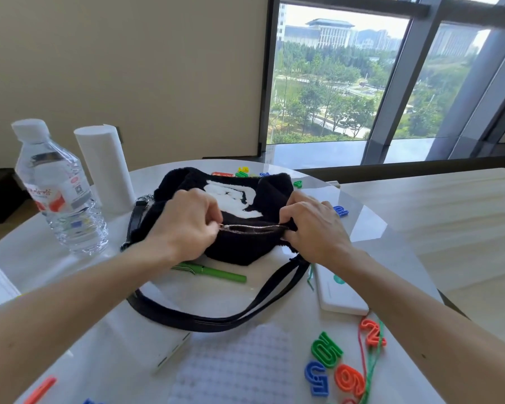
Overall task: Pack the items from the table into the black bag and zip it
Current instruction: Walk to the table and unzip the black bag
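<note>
A fuzzy black bag (239, 246) with a white patch lies in the middle of the round white table (376, 258). Its silver zipper (254, 228) runs across the top. My left hand (187, 225) pinches the zipper pull at the left end. My right hand (315, 228) grips the bag's fabric at the zipper's right end. The black strap (245, 310) loops toward me. A green pen (216, 272) lies just in front of the bag, partly under my left wrist. A white power bank (341, 293) sits to the right.
A water bottle (62, 193) and a white cylinder (105, 167) stand at the back left. Coloured plastic numbers (333, 363) lie at the front right, more behind the bag. A white pegboard (231, 365) and a white device (169, 354) lie near me. An orange piece (40, 389) lies front left.
</note>
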### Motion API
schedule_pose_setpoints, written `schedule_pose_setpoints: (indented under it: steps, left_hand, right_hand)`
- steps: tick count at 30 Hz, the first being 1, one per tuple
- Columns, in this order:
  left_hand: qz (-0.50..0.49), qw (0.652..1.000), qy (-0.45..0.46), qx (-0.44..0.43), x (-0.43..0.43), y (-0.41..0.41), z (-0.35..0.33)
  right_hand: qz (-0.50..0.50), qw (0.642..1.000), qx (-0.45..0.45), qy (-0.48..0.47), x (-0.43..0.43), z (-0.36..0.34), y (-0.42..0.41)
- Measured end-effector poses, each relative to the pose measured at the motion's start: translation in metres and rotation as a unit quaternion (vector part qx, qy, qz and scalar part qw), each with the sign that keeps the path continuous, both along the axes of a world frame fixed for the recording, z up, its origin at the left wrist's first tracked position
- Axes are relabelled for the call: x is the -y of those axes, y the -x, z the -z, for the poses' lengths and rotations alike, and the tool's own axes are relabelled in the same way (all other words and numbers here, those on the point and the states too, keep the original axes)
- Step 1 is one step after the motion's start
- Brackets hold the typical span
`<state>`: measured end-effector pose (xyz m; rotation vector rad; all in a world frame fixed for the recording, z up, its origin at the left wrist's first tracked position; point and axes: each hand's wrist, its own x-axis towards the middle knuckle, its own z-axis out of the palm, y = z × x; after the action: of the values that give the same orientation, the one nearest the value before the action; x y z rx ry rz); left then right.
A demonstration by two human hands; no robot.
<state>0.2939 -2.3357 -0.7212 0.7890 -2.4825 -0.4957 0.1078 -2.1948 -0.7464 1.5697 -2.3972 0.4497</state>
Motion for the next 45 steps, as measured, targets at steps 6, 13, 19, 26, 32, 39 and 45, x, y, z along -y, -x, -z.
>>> schedule_pose_setpoints:
  steps: [6,13,19,26,32,39,45]
  left_hand:
    - [-0.060,0.997,0.029,0.028,0.035,-0.043,-0.012]
    - [-0.137,0.986,0.054,0.083,0.052,-0.074,-0.004]
    - [-0.170,0.977,0.070,0.110,0.053,-0.081,-0.002]
    - [-0.135,0.968,0.123,0.172,0.037,-0.076,0.003]
    - [0.075,0.984,0.134,0.086,0.012,-0.060,0.005]
    - [0.145,0.958,0.081,0.235,-0.001,-0.047,0.029]
    - [0.157,0.941,0.062,0.293,-0.011,-0.048,0.025]
  right_hand:
    - [0.025,1.000,0.003,-0.003,0.003,-0.002,0.001]
    - [0.044,0.999,0.010,-0.003,0.002,-0.002,0.002]
    - [0.041,0.999,-0.005,-0.007,0.001,-0.004,0.001]
    - [0.005,0.996,-0.015,-0.087,0.005,-0.016,-0.009]
    - [-0.087,0.994,0.022,-0.068,0.027,-0.020,-0.027]
    - [-0.092,0.991,-0.010,-0.093,0.054,-0.012,-0.038]
    - [-0.038,0.999,0.020,0.028,0.070,-0.033,-0.037]
